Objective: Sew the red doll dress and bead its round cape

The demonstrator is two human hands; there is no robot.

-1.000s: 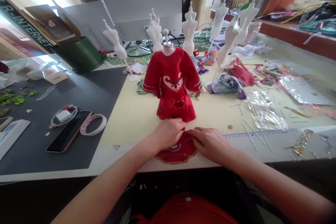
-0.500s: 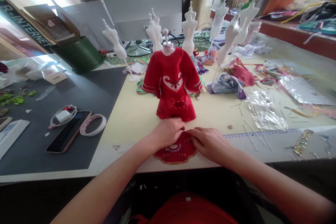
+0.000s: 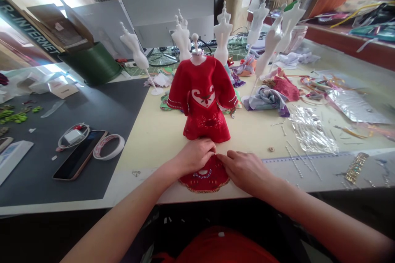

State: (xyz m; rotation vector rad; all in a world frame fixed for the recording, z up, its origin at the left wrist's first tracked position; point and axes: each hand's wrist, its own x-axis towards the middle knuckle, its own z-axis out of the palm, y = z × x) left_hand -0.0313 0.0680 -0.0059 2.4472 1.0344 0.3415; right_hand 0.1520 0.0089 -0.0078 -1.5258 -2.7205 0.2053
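Red cloth with a wavy gold edge (image 3: 205, 181) lies flat between the hands, close to the table's front edge (image 3: 138, 191). The left hand (image 3: 196, 156) and right hand (image 3: 245, 170) touch it, but I cannot tell if they pinch it. A red doll dress (image 3: 202, 98) stands just past them, and a bump could tip it.

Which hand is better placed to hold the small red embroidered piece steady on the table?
Probably the left hand: it lies over the upper edge of the small red embroidered piece, covering more of it. The right hand reaches it only with its fingertips, at the upper right edge.
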